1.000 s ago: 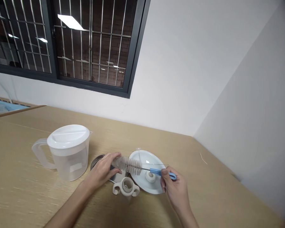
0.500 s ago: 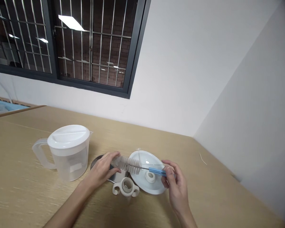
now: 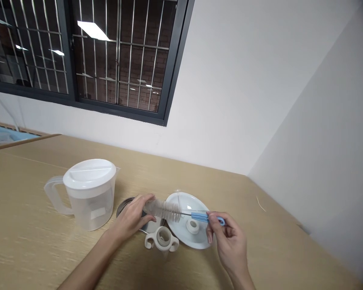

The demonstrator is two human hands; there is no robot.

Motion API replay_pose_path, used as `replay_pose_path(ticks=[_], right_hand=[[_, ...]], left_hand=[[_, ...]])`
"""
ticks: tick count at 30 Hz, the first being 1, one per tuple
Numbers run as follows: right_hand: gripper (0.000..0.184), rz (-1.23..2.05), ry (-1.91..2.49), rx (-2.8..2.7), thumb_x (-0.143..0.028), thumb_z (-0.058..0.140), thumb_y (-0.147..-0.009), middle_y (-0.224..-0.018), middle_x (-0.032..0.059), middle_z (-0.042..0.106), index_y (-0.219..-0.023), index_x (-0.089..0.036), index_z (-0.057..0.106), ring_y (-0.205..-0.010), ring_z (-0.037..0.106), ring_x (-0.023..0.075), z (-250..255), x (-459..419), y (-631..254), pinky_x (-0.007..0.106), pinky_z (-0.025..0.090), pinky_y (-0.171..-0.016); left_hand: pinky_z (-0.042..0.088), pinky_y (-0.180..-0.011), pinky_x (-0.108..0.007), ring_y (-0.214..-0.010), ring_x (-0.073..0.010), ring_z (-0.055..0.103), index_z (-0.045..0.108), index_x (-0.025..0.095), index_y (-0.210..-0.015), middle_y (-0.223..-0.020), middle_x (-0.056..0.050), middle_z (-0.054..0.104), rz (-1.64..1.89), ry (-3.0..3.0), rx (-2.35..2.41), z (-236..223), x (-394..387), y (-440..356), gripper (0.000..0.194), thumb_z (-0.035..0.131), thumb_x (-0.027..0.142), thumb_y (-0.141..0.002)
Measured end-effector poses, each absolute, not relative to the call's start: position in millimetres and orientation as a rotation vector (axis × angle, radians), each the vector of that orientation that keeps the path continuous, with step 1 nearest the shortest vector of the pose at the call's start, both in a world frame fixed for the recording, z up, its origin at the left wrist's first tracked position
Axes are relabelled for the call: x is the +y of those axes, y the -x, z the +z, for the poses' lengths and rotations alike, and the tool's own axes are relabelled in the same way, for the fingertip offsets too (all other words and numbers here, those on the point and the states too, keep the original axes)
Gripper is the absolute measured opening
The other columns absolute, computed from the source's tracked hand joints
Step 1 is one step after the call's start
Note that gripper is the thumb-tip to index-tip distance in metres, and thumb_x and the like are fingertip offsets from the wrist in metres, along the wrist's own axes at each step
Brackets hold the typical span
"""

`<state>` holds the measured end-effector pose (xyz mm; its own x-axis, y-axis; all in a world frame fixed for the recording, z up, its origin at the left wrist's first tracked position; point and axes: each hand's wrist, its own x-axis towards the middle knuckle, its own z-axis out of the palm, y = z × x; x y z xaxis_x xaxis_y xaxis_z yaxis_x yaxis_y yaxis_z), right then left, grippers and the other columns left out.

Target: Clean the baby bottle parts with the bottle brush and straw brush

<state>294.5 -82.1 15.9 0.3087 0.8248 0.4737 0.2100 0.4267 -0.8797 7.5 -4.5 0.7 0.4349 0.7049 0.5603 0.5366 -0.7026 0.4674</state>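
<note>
A bottle brush (image 3: pixel 171 211) lies nearly level between my hands, its pale bristles to the left and its blue loop-ended handle (image 3: pixel 199 217) to the right. My left hand (image 3: pixel 136 213) is closed around the bristled end; whether something clear surrounds the bristles there, I cannot tell. Thumb and fingers of my right hand (image 3: pixel 228 237) pinch the blue handle. Below the bristles stands a cream ring-shaped part (image 3: pixel 171 244) with two curved hooks. Behind the brush is a white oval dish (image 3: pixel 181 235) with a small white ring (image 3: pixel 192 226) on it.
A lidded clear plastic jug (image 3: pixel 90 201) stands left of my hands. A round metal tray (image 3: pixel 124 204) is partly hidden by my left hand. A thin pale strip (image 3: pixel 261 204) lies on the wooden table (image 3: pixel 157 274) at right. A barred window (image 3: pixel 117 60) is set in the wall behind.
My right hand shifted slightly on the blue handle, and the handle's loop shows past the thumb again. The left hand keeps its hold. The whole view has moved slightly.
</note>
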Motion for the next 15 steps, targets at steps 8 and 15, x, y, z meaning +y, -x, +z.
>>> replay_pose_path(ticks=[8,15], right_hand=[[0.027,0.577,1.094,-1.150,-0.043,0.066,-0.085,-0.047,-0.0050,0.050,-0.091,-0.017,0.062,-0.039,0.043,0.0091,18.3,-82.3,-288.8,0.020,0.033,-0.041],[0.042,0.382,1.034,-1.146,-0.048,0.058,-0.089,-0.060,-0.0033,0.054,-0.118,-0.018,0.052,-0.050,0.048,0.0120,36.1,-88.3,-273.0,0.022,0.038,-0.046]], left_hand=[[0.049,-0.098,-0.038,-0.115,-0.0232,0.060,0.044,0.024,-0.129,-0.125,-0.007,0.063,1.137,-2.500,1.087,-2.5,-6.0,-11.3,0.048,0.064,0.032,-0.086],[0.051,-0.095,-0.040,-0.111,-0.0235,0.062,0.043,0.025,-0.130,-0.123,-0.008,0.064,1.289,-2.432,1.099,-15.5,3.7,-11.2,0.054,0.068,0.036,-0.083]])
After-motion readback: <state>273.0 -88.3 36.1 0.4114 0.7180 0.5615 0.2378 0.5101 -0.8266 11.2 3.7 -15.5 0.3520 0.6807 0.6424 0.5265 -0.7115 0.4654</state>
